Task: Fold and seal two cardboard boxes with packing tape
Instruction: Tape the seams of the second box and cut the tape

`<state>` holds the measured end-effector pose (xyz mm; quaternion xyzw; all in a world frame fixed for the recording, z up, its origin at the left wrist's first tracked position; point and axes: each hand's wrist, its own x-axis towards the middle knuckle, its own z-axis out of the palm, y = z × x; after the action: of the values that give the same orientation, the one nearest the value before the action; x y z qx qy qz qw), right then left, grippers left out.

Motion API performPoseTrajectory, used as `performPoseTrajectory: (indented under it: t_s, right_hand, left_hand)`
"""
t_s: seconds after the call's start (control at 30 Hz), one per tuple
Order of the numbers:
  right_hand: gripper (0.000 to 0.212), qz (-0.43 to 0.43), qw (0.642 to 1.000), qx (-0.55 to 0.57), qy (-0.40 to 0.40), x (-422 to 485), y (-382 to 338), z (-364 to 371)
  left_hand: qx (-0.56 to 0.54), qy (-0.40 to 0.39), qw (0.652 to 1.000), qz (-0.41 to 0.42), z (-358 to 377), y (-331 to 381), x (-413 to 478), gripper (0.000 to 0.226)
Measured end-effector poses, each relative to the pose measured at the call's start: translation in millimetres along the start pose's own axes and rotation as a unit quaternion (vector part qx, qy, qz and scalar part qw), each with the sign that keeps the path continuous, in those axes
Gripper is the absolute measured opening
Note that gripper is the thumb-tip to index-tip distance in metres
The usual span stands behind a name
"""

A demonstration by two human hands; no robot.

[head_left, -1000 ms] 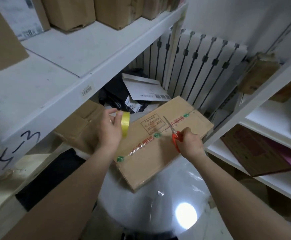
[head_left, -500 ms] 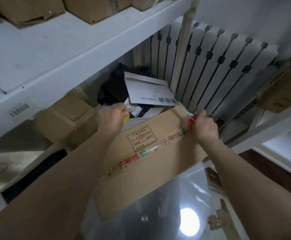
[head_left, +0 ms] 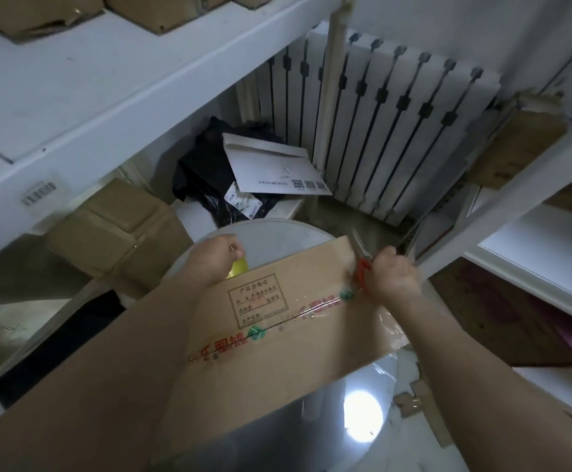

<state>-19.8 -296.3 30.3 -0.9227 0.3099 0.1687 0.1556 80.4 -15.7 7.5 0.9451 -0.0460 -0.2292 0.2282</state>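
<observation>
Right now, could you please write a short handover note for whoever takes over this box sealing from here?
Left hand: closed on the yellow tape roll at the box's far edge.
Right hand: holding red-handled scissors at the box's far right end, blades pointing away.
Cardboard box: flat on the round table, clear tape along its centre seam.
Done: flaps closed, seam taped.
Left: cut the tape at the right end, press it down. A second box is not identifiable from here.
</observation>
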Motion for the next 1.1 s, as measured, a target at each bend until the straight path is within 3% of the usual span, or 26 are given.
performPoseTrajectory:
  t_s: [0.23, 0.43, 0.53, 0.63, 0.8, 0.97, 1.1]
  right_hand:
    - [0.039, 0.032, 0.994, -0.066, -0.086, -64.4, 24.5, 23.7]
    - [0.034, 0.026, 0.996, -0.087, 0.023, -56.3, 18.4, -10.8]
    - [0.038, -0.018, 0.996, -0.083, 0.014, -26.1, -1.7, -21.8]
    - [0.037, -0.065, 0.998, -0.008, -0.012, 12.3, -29.7, -13.2]
    - [0.036, -0.114, 0.989, -0.019, -0.088, 54.8, -76.1, 11.1]
    - [0.041, -0.187, 0.972, -0.103, -0.097, 91.5, -96.5, 39.4]
    - [0.041, -0.157, 0.972, -0.113, -0.131, 122.2, -112.3, 64.6]
  left_hand:
    - [-0.018, -0.061, 0.998, 0.022, 25.2, -3.5, -34.2, 0.010]
    - [-0.057, -0.055, 0.997, 0.008, 20.4, 3.8, -28.9, 0.024]
    - [-0.042, -0.036, 0.998, 0.008, 12.8, 8.3, -18.9, 0.037]
    - [-0.030, -0.009, 0.999, 0.017, 8.2, 7.5, -1.3, 0.048]
    - [0.000, -0.002, 1.000, 0.003, 6.9, 19.7, 32.7, 0.021]
    - [0.126, -0.008, 0.990, 0.059, 20.2, 16.1, 70.8, 0.022]
    - [0.204, -0.051, 0.976, 0.057, 40.5, 9.0, 98.3, 0.030]
